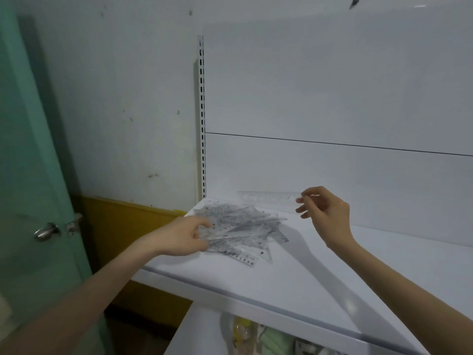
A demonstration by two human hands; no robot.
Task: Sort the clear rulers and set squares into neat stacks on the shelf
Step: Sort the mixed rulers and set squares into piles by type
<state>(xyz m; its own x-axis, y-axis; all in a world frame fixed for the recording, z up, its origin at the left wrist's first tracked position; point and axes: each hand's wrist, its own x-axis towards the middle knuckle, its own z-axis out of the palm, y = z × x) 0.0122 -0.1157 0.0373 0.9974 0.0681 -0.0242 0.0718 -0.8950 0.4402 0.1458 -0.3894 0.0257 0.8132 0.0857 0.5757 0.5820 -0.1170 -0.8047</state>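
My left hand [184,237] curls its fingers [202,223] round a set square [238,233] at the near edge of the pile [245,219] on the shelf [332,265]. Farther back, my right hand [326,212] pinches one ruler [268,195] by its end, close to the back panel [332,175].

Under the fingers [311,192]: white shelf [256,285], grey strip along its front edge, soft shadows across it. Behind the fingers: white back panel [332,85], split by one thin dark horizontal seam. Left of the fingers: slotted white upright [202,119], then a pale, scuffed, spotted wall [128,98] with a yellow-brown band [122,221] at its foot. Farther left: teal door [30,149] with a silver knob [47,231] and latch [74,225]. Below the fingers, under the shelf: blurred packaged goods [256,331], not identifiable. Dim, even, cool light.
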